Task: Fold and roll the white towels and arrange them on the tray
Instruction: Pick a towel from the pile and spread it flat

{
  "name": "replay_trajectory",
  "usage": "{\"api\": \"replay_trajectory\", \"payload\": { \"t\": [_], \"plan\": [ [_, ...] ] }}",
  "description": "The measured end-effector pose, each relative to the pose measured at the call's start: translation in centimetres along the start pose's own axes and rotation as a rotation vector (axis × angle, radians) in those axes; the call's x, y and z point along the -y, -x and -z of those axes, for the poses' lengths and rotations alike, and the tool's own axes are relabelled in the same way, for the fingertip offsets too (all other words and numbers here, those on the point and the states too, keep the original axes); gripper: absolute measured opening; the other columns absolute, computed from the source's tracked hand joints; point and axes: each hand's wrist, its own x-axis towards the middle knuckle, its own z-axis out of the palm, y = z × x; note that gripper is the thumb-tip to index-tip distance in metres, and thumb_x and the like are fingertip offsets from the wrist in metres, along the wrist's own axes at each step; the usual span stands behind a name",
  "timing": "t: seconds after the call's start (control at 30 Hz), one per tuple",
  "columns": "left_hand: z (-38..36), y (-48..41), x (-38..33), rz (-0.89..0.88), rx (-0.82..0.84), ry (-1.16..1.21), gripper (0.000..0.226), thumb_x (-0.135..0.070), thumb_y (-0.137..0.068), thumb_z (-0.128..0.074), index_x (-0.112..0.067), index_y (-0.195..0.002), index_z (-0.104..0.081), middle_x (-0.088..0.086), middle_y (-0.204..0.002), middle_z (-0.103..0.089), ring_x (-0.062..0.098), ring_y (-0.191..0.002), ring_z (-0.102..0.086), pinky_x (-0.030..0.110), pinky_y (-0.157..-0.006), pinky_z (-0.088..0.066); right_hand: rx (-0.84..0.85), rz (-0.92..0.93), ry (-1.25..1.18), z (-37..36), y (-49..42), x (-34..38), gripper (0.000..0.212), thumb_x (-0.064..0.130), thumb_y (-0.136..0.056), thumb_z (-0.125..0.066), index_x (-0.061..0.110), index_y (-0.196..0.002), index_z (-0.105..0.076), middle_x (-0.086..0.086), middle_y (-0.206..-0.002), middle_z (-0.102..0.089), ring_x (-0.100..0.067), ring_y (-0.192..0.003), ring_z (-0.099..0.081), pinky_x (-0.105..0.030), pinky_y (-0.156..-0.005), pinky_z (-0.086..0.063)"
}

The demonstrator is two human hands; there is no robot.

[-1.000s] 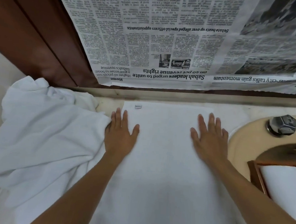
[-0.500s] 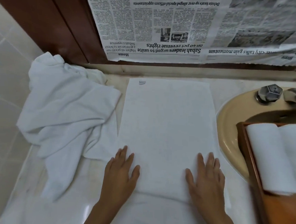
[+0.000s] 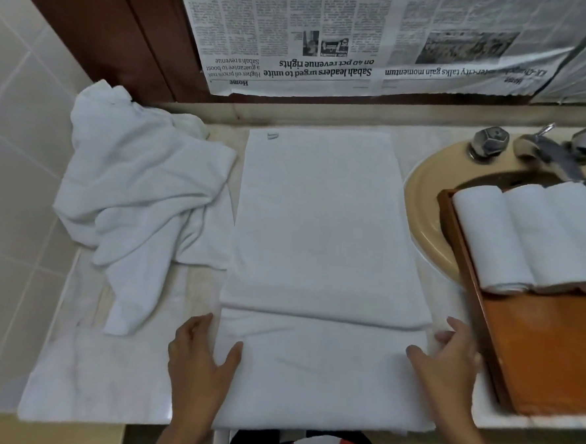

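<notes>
A white towel (image 3: 319, 223) lies flat on the counter, folded into a long strip, with a fold line across its near part. My left hand (image 3: 201, 357) is at the strip's near left edge, thumb resting on the cloth and fingers loosely bent beside it. My right hand (image 3: 447, 361) mirrors it at the near right edge, thumb on the towel. A wooden tray (image 3: 533, 356) stands at the right, over the sink, holding several rolled white towels (image 3: 490, 234) side by side.
A crumpled heap of white towels (image 3: 139, 192) lies to the left against the tiled wall. A beige sink (image 3: 423, 202) with metal taps (image 3: 488, 143) is at the back right. Newspaper (image 3: 330, 35) covers the wall behind.
Both hands slid down the towel from its far end toward me, then spread out to its near side edges. The view shifted, so more of the tray and rolls shows.
</notes>
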Motion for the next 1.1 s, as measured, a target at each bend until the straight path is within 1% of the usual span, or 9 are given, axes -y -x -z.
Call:
{"api": "replay_trajectory", "payload": {
  "t": [0.17,0.3,0.37,0.47,0.57,0.7,0.9,1.03,1.1],
  "plan": [
    [0.1,-1.6,-2.0,-0.022,-0.008,-0.009,0.05,-0.042,-0.084,-0.071,-0.016,-0.125,-0.058,0.005,-0.119,-0.051,0.025,-0.11,-0.047,0.037,-0.09,-0.044,0.082,0.041,0.097,-0.5,-0.5,0.4,0.035,0.019,-0.085,-0.071,0.006,-0.114,-0.056,-0.009,-0.106,-0.054,-0.031,-0.108,-0.048,-0.042,-0.087,-0.044],
    [0.9,-2.9,-3.7,-0.005,0.078,-0.013,0.02,-0.043,-0.09,-0.062,-0.023,-0.087,-0.06,-0.006,-0.088,-0.054,0.021,-0.09,-0.059,0.028,-0.065,-0.04,0.121,0.078,0.173,-0.6,-1.0,1.3,0.013,0.021,-0.092,-0.061,0.008,-0.091,-0.06,-0.009,-0.097,-0.055,-0.031,-0.095,-0.055,-0.038,-0.078,-0.046],
    [1.5,-2.8,-4.0,-0.008,0.139,-0.054,0.023,-0.041,-0.091,-0.06,-0.026,-0.075,-0.052,-0.008,-0.077,-0.054,0.018,-0.079,-0.06,0.025,-0.057,-0.034,0.174,0.079,0.171,-0.2,-1.1,1.5,0.014,0.018,-0.092,-0.06,0.01,-0.082,-0.058,-0.007,-0.087,-0.055,-0.026,-0.082,-0.056,-0.033,-0.065,-0.042],
    [2.8,-2.4,-3.2,0.075,0.295,-0.007,0.016,-0.039,-0.088,-0.066,-0.026,-0.088,-0.057,-0.011,-0.081,-0.059,0.012,-0.079,-0.056,0.024,-0.061,-0.037,0.242,-0.046,0.032,1.1,-1.1,0.5,0.026,0.012,-0.083,-0.068,0.01,-0.065,-0.049,-0.008,-0.066,-0.053,-0.024,-0.061,-0.05,-0.033,-0.056,-0.035],
    [3.9,-1.2,-1.6,0.171,0.422,0.023,0.019,-0.033,-0.082,-0.074,-0.022,-0.092,-0.061,-0.008,-0.086,-0.062,0.01,-0.081,-0.056,0.019,-0.06,-0.038,0.289,-0.257,-0.161,2.4,-0.8,-1.0,0.014,0.0,-0.077,-0.07,0.003,-0.075,-0.056,-0.02,-0.082,-0.063,-0.037,-0.077,-0.06,-0.044,-0.068,-0.049],
    [4.0,0.0,-0.9,0.255,0.44,0.104,0.039,-0.032,-0.078,-0.079,-0.021,-0.105,-0.053,-0.007,-0.091,-0.059,0.014,-0.086,-0.057,0.018,-0.06,-0.038,0.407,-0.393,-0.248,2.7,-0.3,-1.8,0.014,-0.002,-0.079,-0.072,0.001,-0.086,-0.06,-0.019,-0.089,-0.071,-0.037,-0.084,-0.067,-0.053,-0.072,-0.058],
    [2.9,-2.8,-3.4,0.171,0.299,0.149,0.027,-0.044,-0.091,-0.062,-0.022,-0.106,-0.055,-0.008,-0.096,-0.058,0.013,-0.089,-0.053,0.023,-0.064,-0.037,0.446,-0.26,-0.38,2.3,-1.9,0.7,0.016,0.009,-0.087,-0.071,-0.006,-0.083,-0.066,-0.018,-0.084,-0.074,-0.038,-0.082,-0.071,-0.05,-0.082,-0.056],
    [3.1,-4.0,-3.0,0.133,0.312,0.045,0.021,-0.037,-0.091,-0.064,-0.016,-0.087,-0.064,-0.009,-0.081,-0.062,0.01,-0.075,-0.056,0.021,-0.058,-0.037,0.393,-0.184,-0.197,2.2,-3.0,0.3,0.014,0.006,-0.088,-0.066,-0.001,-0.076,-0.067,-0.017,-0.08,-0.072,-0.032,-0.075,-0.069,-0.039,-0.07,-0.054],
    [3.4,-3.4,-1.9,0.162,0.363,0.054,0.017,-0.036,-0.088,-0.068,-0.02,-0.082,-0.066,-0.008,-0.079,-0.067,0.007,-0.074,-0.06,0.021,-0.06,-0.042,0.351,-0.102,0.008,2.4,-3.2,-0.4,0.021,0.01,-0.087,-0.066,-0.001,-0.071,-0.06,-0.015,-0.071,-0.065,-0.029,-0.067,-0.063,-0.034,-0.063,-0.045]
  ]
}}
